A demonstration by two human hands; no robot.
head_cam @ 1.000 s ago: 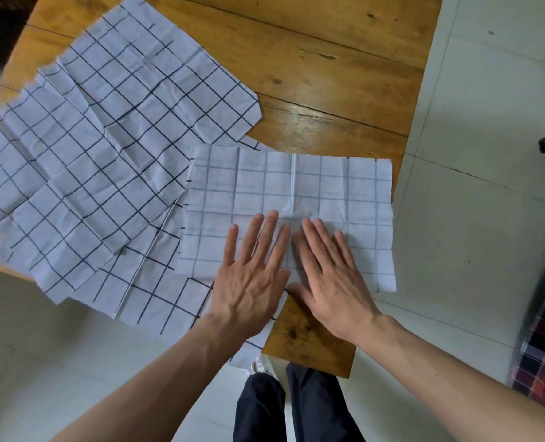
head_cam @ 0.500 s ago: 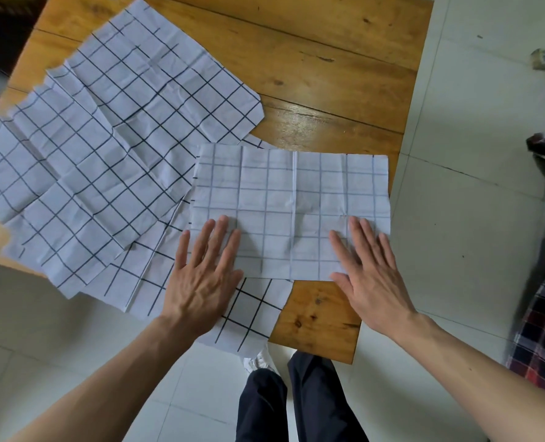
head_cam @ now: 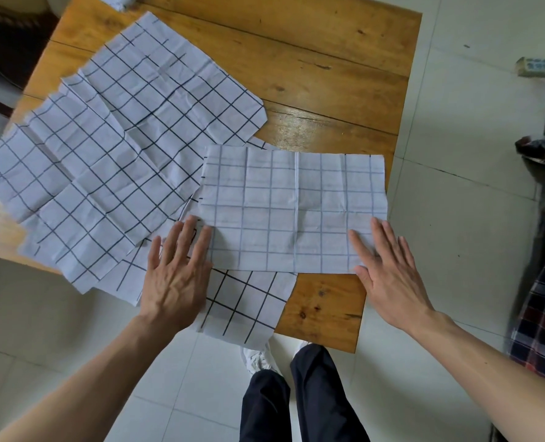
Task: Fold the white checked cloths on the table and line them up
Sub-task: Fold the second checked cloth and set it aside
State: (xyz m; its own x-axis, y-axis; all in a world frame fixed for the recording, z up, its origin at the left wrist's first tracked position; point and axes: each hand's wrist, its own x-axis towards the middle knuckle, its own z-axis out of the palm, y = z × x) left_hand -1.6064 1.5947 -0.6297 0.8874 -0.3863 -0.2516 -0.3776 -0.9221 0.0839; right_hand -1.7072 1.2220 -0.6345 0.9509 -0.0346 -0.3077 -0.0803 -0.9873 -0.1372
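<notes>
A folded cloth [head_cam: 293, 208], pale grid side up, is laid flat at the near right corner of the table [head_cam: 312, 65]. Its near left corner is pressed by the left hand [head_cam: 177, 275], fingers straight and slightly spread; part of that hand is rested on a second cloth [head_cam: 245, 304] lying beneath, whose near edge is hung over the table's edge. The near right corner of the folded cloth is pressed by the right hand [head_cam: 389, 269], fingers straight and close together. Several unfolded cloths [head_cam: 114, 148] with dark grid lines are overlapped across the left half of the table, touching the folded one. A tiled floor [head_cam: 456, 218] is seen around the table.
</notes>
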